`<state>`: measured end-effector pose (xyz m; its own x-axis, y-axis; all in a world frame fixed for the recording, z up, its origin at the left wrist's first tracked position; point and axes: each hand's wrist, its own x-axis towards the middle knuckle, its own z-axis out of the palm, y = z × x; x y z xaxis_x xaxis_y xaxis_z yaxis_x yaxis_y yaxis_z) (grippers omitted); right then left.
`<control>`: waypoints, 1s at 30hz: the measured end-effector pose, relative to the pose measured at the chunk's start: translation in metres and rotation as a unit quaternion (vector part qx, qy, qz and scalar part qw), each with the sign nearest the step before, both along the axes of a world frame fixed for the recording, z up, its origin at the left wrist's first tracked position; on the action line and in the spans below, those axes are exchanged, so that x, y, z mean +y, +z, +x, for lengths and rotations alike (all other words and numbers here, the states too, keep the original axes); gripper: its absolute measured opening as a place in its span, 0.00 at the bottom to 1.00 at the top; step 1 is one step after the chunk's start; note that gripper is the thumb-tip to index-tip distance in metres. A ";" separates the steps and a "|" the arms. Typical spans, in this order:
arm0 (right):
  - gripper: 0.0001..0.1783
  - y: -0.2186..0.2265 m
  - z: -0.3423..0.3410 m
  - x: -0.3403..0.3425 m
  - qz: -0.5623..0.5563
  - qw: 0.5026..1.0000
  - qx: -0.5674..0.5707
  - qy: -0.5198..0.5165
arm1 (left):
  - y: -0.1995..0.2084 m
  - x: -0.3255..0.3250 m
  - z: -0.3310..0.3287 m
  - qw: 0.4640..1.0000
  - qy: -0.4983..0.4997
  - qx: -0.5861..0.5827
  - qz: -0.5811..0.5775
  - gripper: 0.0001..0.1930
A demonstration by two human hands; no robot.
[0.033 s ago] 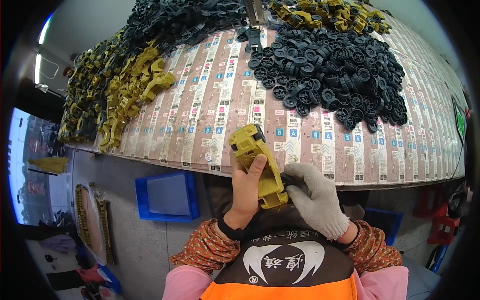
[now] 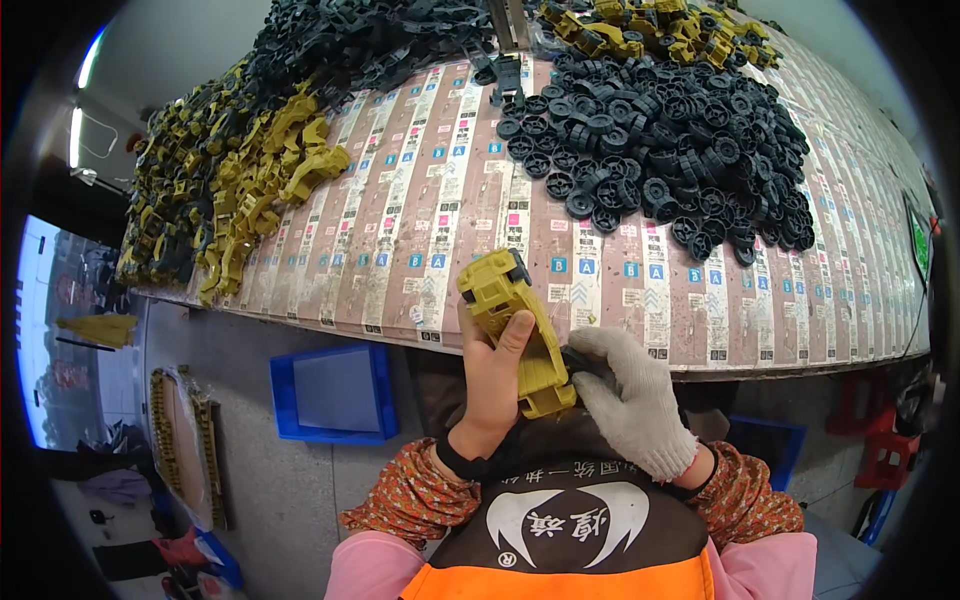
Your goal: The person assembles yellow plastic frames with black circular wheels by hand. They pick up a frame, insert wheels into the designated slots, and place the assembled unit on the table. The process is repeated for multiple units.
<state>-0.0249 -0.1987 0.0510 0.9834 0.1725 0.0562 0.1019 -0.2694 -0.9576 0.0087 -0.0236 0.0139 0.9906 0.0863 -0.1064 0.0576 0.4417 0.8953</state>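
One yellow toy vehicle body (image 2: pixel 538 358) tilts over the near edge of the counter (image 2: pixel 400 290), gripped in my bare left hand (image 2: pixel 488 378); my gloved right hand (image 2: pixel 636 398) pinches a dark part (image 2: pixel 576 361) at its side; nothing has visibly shifted, so the work stands unchanged

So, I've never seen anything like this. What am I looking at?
There is no machine here: a person is working by hand. The view comes from a wide fisheye camera worn on the head, looking down, so straight edges bend. The bare left hand holds a yellow toy vehicle body. The gloved right hand is at its near end, with a dark piece, mostly hidden, by the fingers. On the patterned tabletop lie black toy wheels to the right and a yellow-and-black heap of toy parts to the left.
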 end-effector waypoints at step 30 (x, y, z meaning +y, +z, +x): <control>0.49 0.036 0.087 0.010 -0.198 0.978 -0.031 0.055 | 0.033 -0.001 0.065 0.989 -0.075 -0.129 -0.011 0.40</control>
<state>0.0625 -0.1887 0.0867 0.9546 0.2969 0.0232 0.2061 -0.6025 -0.7710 0.0732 -0.0250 0.0465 0.9866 -0.0632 0.1507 -0.1044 0.4654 0.8789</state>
